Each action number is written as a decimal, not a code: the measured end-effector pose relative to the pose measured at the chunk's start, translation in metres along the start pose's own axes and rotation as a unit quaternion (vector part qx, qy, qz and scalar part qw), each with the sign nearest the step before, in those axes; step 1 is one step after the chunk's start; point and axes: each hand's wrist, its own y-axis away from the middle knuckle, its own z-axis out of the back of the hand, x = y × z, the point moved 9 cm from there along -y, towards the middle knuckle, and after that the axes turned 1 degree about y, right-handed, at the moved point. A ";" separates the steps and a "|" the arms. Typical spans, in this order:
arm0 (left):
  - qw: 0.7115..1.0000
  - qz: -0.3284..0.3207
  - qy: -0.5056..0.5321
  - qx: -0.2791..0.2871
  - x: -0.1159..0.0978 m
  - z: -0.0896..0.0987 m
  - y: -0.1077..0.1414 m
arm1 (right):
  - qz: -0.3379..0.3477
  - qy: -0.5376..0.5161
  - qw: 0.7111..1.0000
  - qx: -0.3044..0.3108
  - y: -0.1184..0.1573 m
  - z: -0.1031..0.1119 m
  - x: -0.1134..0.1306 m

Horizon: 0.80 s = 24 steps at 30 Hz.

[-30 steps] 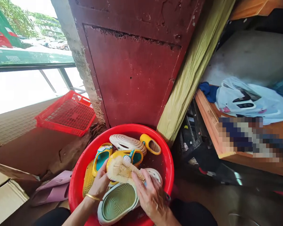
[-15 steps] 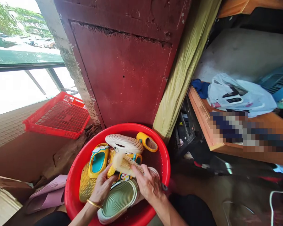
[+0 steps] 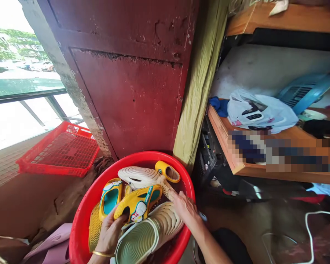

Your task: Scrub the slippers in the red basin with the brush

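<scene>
My left hand [image 3: 110,233] pinches a small yellow clog [image 3: 132,200] with a teal strap and white cartoon decoration, thumb at its opening. To the right, my right hand [image 3: 185,209] grips a scrub brush [image 3: 169,191], its head pointing up and left beside the clog. Both hands are over a red basin [image 3: 191,189]. Inside lie another yellow clog with a teal insole [image 3: 110,201], a cream shoe [image 3: 139,176] sole up, a small yellow shoe [image 3: 169,171], a cream shoe with a green insole [image 3: 137,242] and a yellow ridged sole [image 3: 94,223].
A red plastic crate [image 3: 60,146] stands left of the basin, with purple slippers [image 3: 51,245] below it. The maroon door [image 3: 126,110] is behind. On the right, a wooden shelf [image 3: 242,168] carries a plastic bag [image 3: 261,110]. A white cable [image 3: 309,234] lies lower right.
The brush has moved off the yellow clog toward the right. The held clog has been turned and now shows its strap and decoration. The camera view has shifted to the right.
</scene>
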 end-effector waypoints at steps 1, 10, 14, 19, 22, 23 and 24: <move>0.999 0.020 0.029 -0.021 0.002 0.005 -0.002 | -0.004 -0.001 1.000 -0.020 -0.002 0.000 -0.005; 0.946 0.139 0.274 -0.099 0.000 0.002 0.006 | 0.088 -0.122 0.964 -0.221 0.008 0.028 0.034; 0.936 0.167 0.294 -0.095 0.003 -0.002 0.010 | 0.052 -0.140 0.947 -0.286 0.013 0.043 0.041; 0.939 0.182 0.284 -0.074 0.018 -0.009 0.011 | 0.215 -0.060 0.952 -0.210 0.036 0.021 0.104; 0.944 0.185 0.265 -0.062 0.027 -0.010 0.011 | 0.238 0.002 0.955 -0.177 0.028 0.018 0.105; 0.944 0.196 0.259 -0.064 0.031 -0.009 0.012 | 0.212 0.004 0.961 -0.179 0.018 0.022 0.093; 0.943 0.206 0.253 -0.069 0.034 -0.008 0.013 | 0.176 -0.003 0.967 -0.186 0.008 0.028 0.077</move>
